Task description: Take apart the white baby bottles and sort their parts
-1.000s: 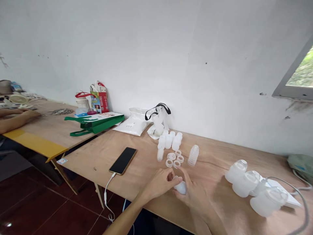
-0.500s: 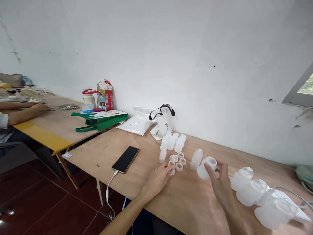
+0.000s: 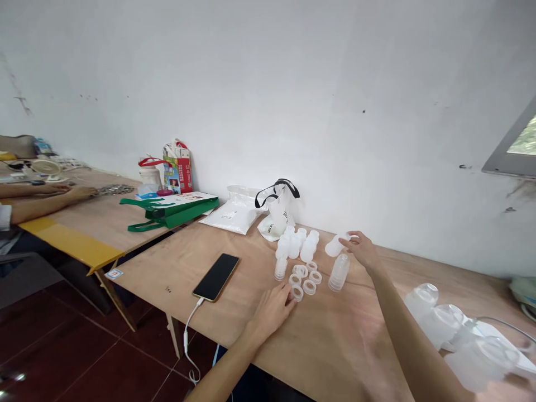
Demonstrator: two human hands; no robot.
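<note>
Over toward the back edge of the surface (image 3: 247, 273) has gone the frosted bottle (image 3: 334, 247), from nearer the front edge half a second ago. Right grip (image 3: 363, 251) grasps it by the end, just behind the stack of clear caps (image 3: 339, 272). Left grip (image 3: 271, 307) rests its fingertips beside the nearest white ring (image 3: 292, 297); whether it pinches that ring I cannot tell. Further left, toward the front edge, lies a phone (image 3: 216, 277); capped bottles (image 3: 481, 363) stand at the front right.
</note>
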